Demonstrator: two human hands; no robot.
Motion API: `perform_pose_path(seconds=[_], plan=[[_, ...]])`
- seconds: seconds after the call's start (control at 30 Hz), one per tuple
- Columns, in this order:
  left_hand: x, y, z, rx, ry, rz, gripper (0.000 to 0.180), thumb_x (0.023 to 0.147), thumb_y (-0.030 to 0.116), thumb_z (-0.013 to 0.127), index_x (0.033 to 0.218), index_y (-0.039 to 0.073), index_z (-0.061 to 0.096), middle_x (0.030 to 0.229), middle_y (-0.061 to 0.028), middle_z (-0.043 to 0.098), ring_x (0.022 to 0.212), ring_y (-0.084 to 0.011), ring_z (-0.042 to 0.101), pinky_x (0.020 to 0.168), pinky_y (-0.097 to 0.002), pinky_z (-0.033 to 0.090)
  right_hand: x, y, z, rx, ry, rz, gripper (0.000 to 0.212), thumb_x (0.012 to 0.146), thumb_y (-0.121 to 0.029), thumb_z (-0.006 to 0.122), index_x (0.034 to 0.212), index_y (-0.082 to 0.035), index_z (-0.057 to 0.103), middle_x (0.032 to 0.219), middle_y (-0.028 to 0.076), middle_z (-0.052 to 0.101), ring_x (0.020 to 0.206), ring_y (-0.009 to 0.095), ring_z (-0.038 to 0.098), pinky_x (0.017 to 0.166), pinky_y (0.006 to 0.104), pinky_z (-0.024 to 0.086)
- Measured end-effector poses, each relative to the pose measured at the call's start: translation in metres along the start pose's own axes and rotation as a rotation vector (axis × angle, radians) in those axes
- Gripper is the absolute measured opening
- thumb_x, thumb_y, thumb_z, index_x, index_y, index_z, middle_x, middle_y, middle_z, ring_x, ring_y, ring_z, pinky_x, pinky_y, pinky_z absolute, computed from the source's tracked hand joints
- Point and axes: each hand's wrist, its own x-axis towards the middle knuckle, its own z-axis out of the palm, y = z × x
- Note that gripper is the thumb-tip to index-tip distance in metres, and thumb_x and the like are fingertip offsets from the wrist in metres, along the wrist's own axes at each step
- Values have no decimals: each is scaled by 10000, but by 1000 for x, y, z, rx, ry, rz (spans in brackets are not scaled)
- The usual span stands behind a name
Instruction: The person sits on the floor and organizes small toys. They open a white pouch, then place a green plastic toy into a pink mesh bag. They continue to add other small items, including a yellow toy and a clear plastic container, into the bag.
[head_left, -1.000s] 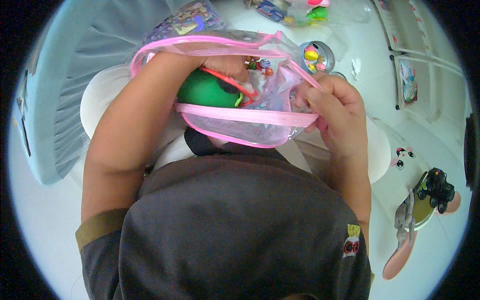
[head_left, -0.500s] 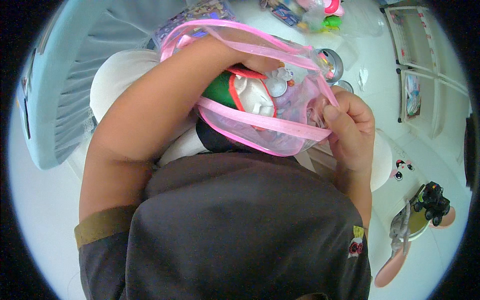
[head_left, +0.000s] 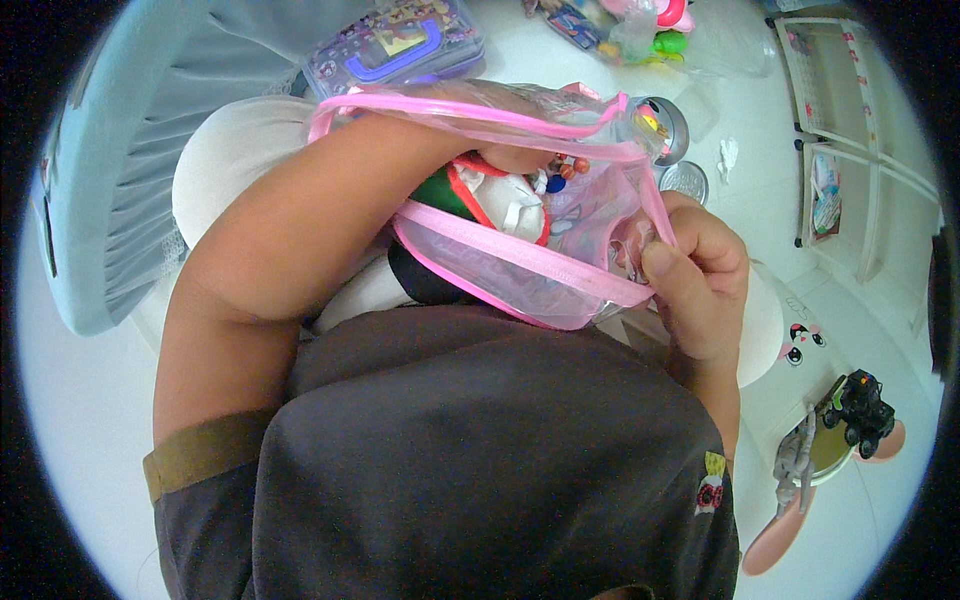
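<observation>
A clear plastic bag with pink zip edging (head_left: 520,250) lies across my lap with its mouth spread apart. My left hand (head_left: 512,157) reaches into it, its fingers curled and partly hidden. By those fingertips sit small orange-red beads (head_left: 572,167) and a dark blue bit; what exactly the hand holds is hidden. Beneath it in the bag is a green and white cloth item with red trim (head_left: 505,205). My right hand (head_left: 697,270) pinches the pink edge at the bag's right end, thumb on top.
Beyond the bag stand a purple-handled clear case (head_left: 395,45), a round tin (head_left: 665,130) with small items, and a round lid (head_left: 685,182). Bagged toys (head_left: 650,35) lie farther back. A blue fabric-sided frame (head_left: 130,170) is at left, white shelving (head_left: 860,190) at right, a black toy vehicle (head_left: 862,410) lower right.
My left hand has shifted within the bag; a white round piece by its fingers no longer shows, beads show instead. The bag's far edge has dropped, exposing more of the purple-handled case.
</observation>
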Motion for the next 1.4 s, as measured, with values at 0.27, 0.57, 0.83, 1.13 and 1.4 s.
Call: perform_pose_path(seconds=[0.27, 0.57, 0.83, 1.13, 1.4], plan=[[-3, 48, -27, -1, -107, -199, 409, 761, 18, 495, 1158, 107, 534, 1094, -154, 559, 1045, -257, 507, 922, -361, 367, 1, 8, -4, -100, -64, -130, 136, 748, -4, 561, 631, -22, 496, 716, 51, 534, 635, 123, 486, 572, 254, 376], [25, 35, 1, 87, 75, -89, 559, 697, -19, 583, 1228, 125, 483, 1133, -168, 541, 1025, -271, 531, 864, -353, 414, -1, 10, -4, -115, -58, -113, 124, 743, -10, 560, 634, -30, 505, 747, 58, 564, 671, 133, 513, 605, 259, 395], [34, 34, 5, 81, 94, -105, 517, 712, 15, 571, 1210, 129, 493, 1106, -152, 548, 997, -257, 533, 843, -351, 415, -5, 10, -2, -67, -64, -43, 64, 745, -6, 548, 684, -24, 537, 800, 76, 570, 705, 150, 530, 645, 275, 415], [41, 35, 6, 81, 102, -116, 471, 728, 54, 557, 1189, 134, 504, 1076, -134, 557, 966, -241, 536, 819, -348, 417, -5, 12, -3, -111, -87, -112, 42, 738, -28, 564, 701, -26, 545, 819, 76, 573, 712, 152, 524, 638, 270, 413], [39, 25, 10, 66, 123, -149, 432, 743, 88, 545, 1171, 138, 514, 1049, -119, 564, 938, -227, 538, 798, -346, 418, -8, 14, 1, -133, -70, -99, 51, 732, -28, 572, 694, -24, 538, 797, 63, 572, 695, 156, 523, 650, 277, 413]])
